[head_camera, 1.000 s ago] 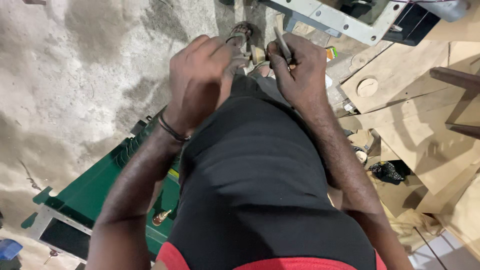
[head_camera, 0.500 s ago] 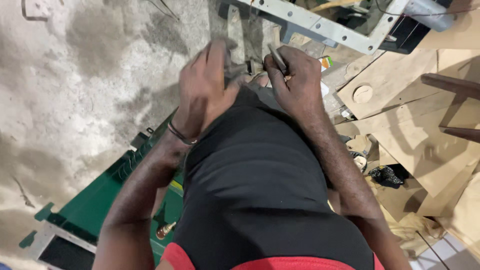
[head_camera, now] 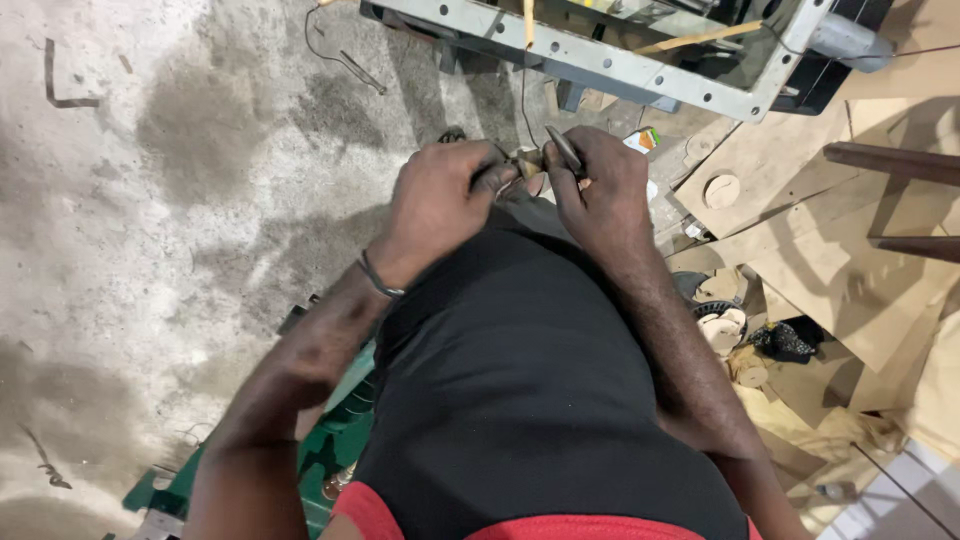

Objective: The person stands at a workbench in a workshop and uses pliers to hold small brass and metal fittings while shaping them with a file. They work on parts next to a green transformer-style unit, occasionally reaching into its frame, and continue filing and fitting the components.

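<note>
- Small brownish part (head_camera: 527, 163) sits between the two hands, above the person's lap, over the black-clad knee (head_camera: 520, 330). Too small and too covered to tell what kind of part.
- Left hand (head_camera: 440, 205): fingers curled shut, pinching the part at its left end. Dark band (head_camera: 378, 278) on that wrist.
- Right hand (head_camera: 598, 195): closed round a thin grey metal tool (head_camera: 563, 150), pen-like; tip slants up-left, just beside the part. Contact btwn tip and part: cannot tell.
- Hands nearly touching, held close to the body.
- Ahead of hands: grey metal frame (head_camera: 640, 75) w/ bolt holes, lying across top of view; thin dark wire (head_camera: 521, 95) hangs from it toward the hands.
- Right side: pile of plywood offcuts (head_camera: 840, 260), some w/ round cut-outs, small round discs among them.
- Left: stained concrete floor (head_camera: 150, 200).
- Lower left, under left forearm: green metal piece (head_camera: 330, 450), partly hidden.
</note>
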Tool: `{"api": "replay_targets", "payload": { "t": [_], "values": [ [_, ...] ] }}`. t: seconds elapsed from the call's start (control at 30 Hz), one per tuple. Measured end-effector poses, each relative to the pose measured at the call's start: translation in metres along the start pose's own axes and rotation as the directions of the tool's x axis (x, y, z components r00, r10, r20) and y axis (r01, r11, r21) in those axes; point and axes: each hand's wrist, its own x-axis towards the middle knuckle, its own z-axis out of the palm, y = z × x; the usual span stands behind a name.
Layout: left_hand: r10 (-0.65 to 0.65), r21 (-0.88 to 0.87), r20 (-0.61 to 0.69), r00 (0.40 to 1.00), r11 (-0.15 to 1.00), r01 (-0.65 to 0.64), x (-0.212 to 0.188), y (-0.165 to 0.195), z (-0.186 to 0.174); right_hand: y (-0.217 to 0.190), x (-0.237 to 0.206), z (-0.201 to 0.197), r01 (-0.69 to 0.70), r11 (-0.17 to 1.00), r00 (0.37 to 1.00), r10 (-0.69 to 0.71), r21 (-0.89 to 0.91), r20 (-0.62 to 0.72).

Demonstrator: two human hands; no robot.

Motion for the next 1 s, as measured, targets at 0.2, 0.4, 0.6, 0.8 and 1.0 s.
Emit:
{"api": "replay_targets", "payload": {
  "t": [0.2, 0.4, 0.6, 0.8, 1.0],
  "values": [
    [0.429, 0.195, -0.278, 0.86, 0.901, -0.387, -0.01, -0.015, -0.01, -0.013, -0.011, 0.016, -0.127, 0.989, 0.991, 0.129, 0.08, -0.02],
    [0.398, 0.146, -0.067, 0.915, 0.911, -0.386, -0.002, -0.024, -0.024, -0.04, -0.006, 0.027, -0.15, 0.985, 0.986, 0.142, -0.089, -0.083],
    [0.508, 0.151, -0.097, 0.856, 0.857, -0.492, -0.005, -0.026, -0.028, -0.074, 0.011, 0.02, -0.482, 0.867, 0.876, 0.476, 0.126, 0.073],
    [0.226, -0.31, -0.057, 0.972, 0.922, -0.233, 0.001, -0.028, -0.031, -0.053, -0.001, 0.007, -0.753, 0.345, 0.566, 0.774, 0.561, 0.284],
    [0.229, -0.638, -0.077, 0.97, 0.737, -0.224, 0.002, -0.042, -0.033, -0.047, -0.058, 0.02, -0.649, 0.664, 0.645, 0.739, -0.371, 0.195]
  ]
}}
